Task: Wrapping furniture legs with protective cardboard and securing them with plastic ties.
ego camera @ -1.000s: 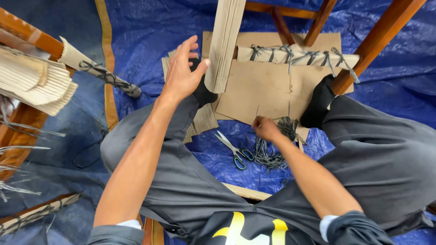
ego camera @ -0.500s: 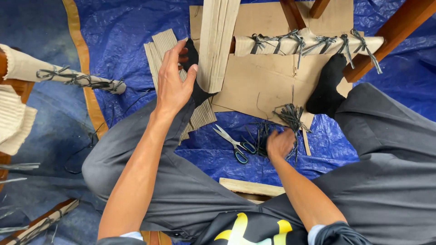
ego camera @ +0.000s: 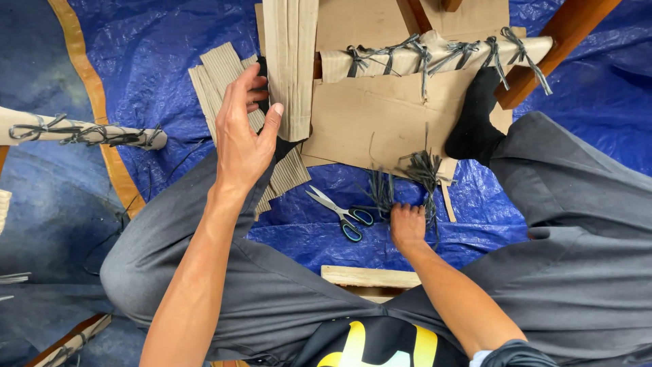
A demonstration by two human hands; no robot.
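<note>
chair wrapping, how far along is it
Done: the crossbar wrap is cardboard-covered and tied with dark straps. In hand: the left hand steadies a folded cardboard strip on the upright; the right hand rests on loose ties. Left: that strip has no ties; scissors lie unused.

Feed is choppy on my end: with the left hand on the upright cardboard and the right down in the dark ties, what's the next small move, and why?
Probably pinch one tie out of the dark bundle and lift it. The right hand rests at the bundle's edge, fingers curled; whether it grips any strand I cannot tell. The left hand steadies the upright cardboard strip.
</note>
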